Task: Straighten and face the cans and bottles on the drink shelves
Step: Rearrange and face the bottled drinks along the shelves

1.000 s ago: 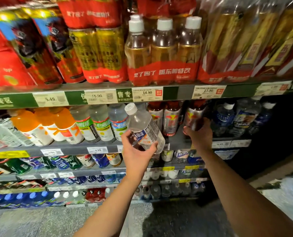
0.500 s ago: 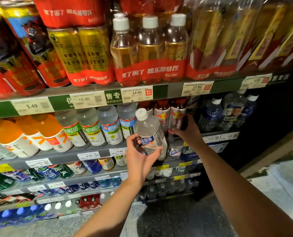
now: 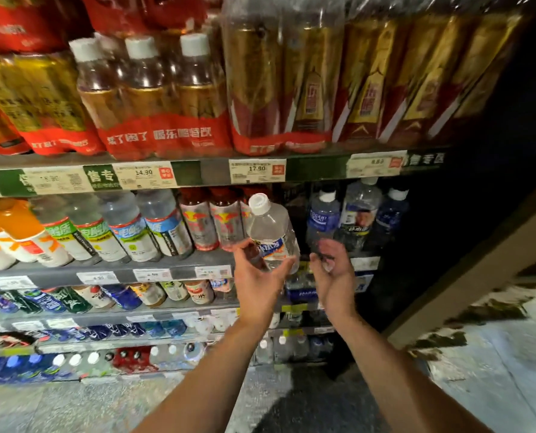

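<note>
Left hand [image 3: 255, 276] still holds the clear bottle [image 3: 273, 235], now carried right past the red bottles [image 3: 212, 225]. Right hand [image 3: 333, 273] has left the shelf [image 3: 110, 270], fingers loose, empty.

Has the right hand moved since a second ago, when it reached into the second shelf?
Yes. The right hand has come back out of the shelf toward the person; it now sits palm-up in front of the shelf edge, beside the clear bottle in the left hand.

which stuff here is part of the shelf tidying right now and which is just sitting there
In play:
- clear water bottle, gripped by left hand
- right hand, open beside it

Just sitting there:
- orange drink bottles
- shrink-wrapped tea bottles
- blue-label bottles
- price tags
</note>
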